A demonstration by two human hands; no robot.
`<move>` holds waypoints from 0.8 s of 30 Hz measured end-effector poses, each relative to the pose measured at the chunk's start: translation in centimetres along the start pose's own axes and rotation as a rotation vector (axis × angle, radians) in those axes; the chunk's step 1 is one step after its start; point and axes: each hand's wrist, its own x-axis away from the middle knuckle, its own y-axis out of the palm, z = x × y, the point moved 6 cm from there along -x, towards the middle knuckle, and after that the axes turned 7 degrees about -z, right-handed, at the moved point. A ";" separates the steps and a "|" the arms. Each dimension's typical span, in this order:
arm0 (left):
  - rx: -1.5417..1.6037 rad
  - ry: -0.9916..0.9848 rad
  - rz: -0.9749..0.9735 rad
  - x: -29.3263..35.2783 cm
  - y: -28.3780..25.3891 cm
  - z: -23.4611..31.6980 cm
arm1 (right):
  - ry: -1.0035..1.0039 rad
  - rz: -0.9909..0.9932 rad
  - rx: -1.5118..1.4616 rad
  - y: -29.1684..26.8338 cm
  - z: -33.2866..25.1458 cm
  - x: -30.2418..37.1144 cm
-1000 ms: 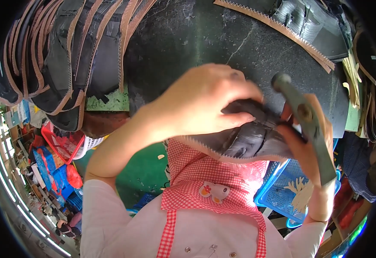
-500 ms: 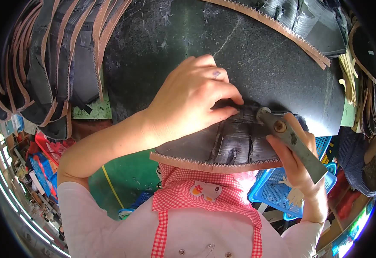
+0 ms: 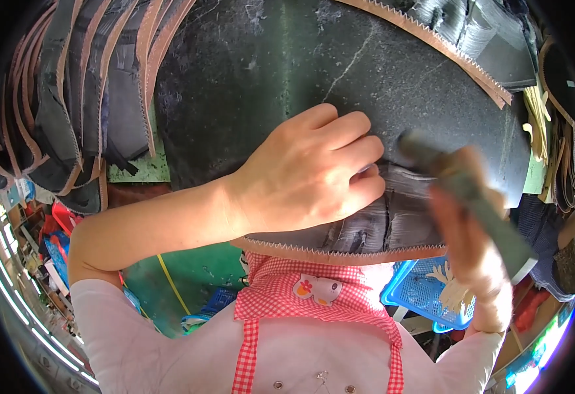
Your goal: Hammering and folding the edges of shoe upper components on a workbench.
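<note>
A dark leather piece [image 3: 340,238] with a zigzag-cut brown edge lies at the near side of the dark work surface, that edge toward me. My left hand [image 3: 320,174] is closed over the far edge of the piece, fingers curled and thumb pressed against them. Part of the leather is hidden under this hand. In my right hand [image 3: 465,230] is a metal hammer [image 3: 491,213], its round face raised just right of my left fingers and its long flat end pointing back toward me. Hammer and right hand are smeared by motion.
Several similar dark pieces with brown edges [image 3: 113,85] overlap at the left. More such pieces [image 3: 478,33] lie at the far right. Below the right side sits a blue plastic basket [image 3: 415,295] with a pale glove [image 3: 455,292]. A dark worn slab [image 3: 248,85] forms the work surface.
My left hand has shifted slightly right and its fingers have curled in more. The hammer has lifted off the leather and swung right with my right hand.
</note>
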 end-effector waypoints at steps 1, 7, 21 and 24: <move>0.096 -0.083 -0.022 0.1 0.0 -0.8 | -0.053 -0.124 0.044 0.8 -0.5 -0.1; 0.206 -0.102 -0.060 0.9 -0.6 -2.8 | 0.019 -0.134 -0.173 0.8 -0.2 -0.9; 0.239 -0.290 0.014 2.8 -1.3 -3.8 | -0.003 -0.214 -0.069 2.3 -2.0 -2.1; 0.057 -0.100 -0.049 2.7 -1.3 -2.0 | -0.040 -0.089 -0.018 2.1 -2.1 -1.9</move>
